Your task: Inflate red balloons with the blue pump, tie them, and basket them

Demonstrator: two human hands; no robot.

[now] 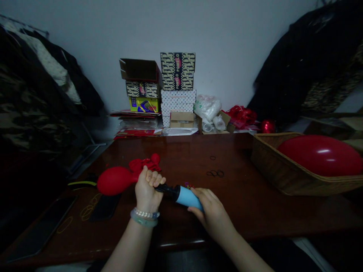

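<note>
A blue hand balloon pump [187, 198] with a black front end lies in the curled fingers of my right hand [214, 211]. My left hand [149, 189] is closed in a fist around the pump's black tip. From the far side of that fist a partly filled red balloon [115, 180] sticks out to the left, its neck running into my fingers. Just behind the fist lie several limp red balloons [141, 163]. The balloon's mouth is hidden inside my grip. Beyond the pump, something small and multicoloured [188, 185] rests on the table.
On the brown table [181, 151] lie black rings [216, 173], yellow rubber bands [90, 207], a dark phone-like slab [104, 207] and a larger dark tablet-like slab [42, 226]. At right, a wicker basket [272, 166] holds a big red balloon [320, 155]. Stacked boxes [178, 71] stand behind.
</note>
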